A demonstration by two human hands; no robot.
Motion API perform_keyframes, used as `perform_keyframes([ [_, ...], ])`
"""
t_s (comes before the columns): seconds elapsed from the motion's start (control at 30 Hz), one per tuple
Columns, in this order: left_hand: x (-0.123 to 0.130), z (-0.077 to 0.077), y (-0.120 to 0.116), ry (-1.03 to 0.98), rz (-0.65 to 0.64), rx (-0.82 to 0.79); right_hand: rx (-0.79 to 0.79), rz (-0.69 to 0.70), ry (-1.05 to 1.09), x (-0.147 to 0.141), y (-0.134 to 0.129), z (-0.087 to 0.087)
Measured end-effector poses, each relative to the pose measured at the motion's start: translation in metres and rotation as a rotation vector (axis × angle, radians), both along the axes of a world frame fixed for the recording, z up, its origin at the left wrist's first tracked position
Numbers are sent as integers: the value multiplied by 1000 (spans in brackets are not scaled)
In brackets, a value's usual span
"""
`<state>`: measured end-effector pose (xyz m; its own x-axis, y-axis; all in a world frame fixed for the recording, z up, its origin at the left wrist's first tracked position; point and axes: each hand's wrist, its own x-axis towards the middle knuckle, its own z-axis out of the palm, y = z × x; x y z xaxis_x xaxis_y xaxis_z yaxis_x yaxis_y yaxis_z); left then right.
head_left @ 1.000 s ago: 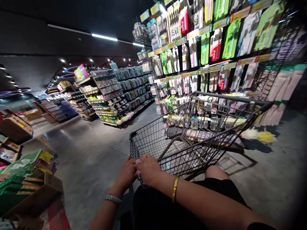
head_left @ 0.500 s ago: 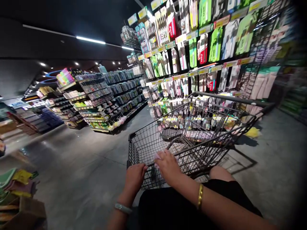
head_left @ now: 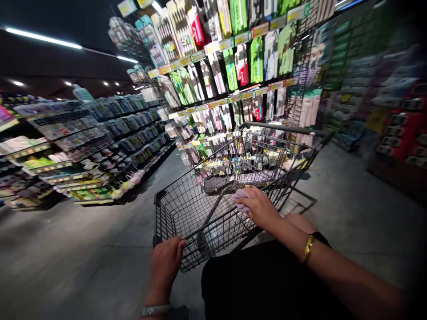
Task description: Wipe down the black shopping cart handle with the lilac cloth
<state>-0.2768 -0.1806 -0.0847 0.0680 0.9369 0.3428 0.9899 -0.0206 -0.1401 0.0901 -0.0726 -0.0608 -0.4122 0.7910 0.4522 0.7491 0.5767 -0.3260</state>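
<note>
A dark wire shopping cart stands in front of me with its basket bare inside. My left hand is closed around the top rim at the basket's near corner. Farther along the near side rim, my right hand grips a crumpled pale purple cloth and holds it against the rim. The fingers partly hide the cloth. The cart's handle bar lies at the far right end, away from both hands.
Behind the cart rises a rack of hanging toothbrush packs. At left is a shelf unit full of small packaged goods. A dim display with red packaging stands at the right. Grey floor surrounds the cart.
My right hand has slid the cloth along the rim toward the handle end, away from my left hand. The view has turned to the right. My left hand still holds the rim.
</note>
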Motion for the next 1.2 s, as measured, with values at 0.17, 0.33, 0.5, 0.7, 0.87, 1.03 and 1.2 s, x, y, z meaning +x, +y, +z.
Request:
perform_keyframes([
  [0.17,-28,8,23,-51,24,-40,-56,17,-27,-17,9,15],
  [0.33,-43,12,30,-144,52,-101,-57,41,7,-30,-2,11],
  [0.5,-38,9,29,-193,75,-131,6,46,33,-19,-11,-3],
  [0.7,-21,11,37,-177,14,-133,72,15,8,1,-15,-9],
  [0.87,-3,17,47,-145,-30,-119,113,-26,-11,14,-16,-9],
  [1.03,18,19,62,-120,-38,-125,148,-60,21,25,-5,-15],
  [1.2,54,18,78,-134,-48,-100,126,-133,37,53,14,-14],
])
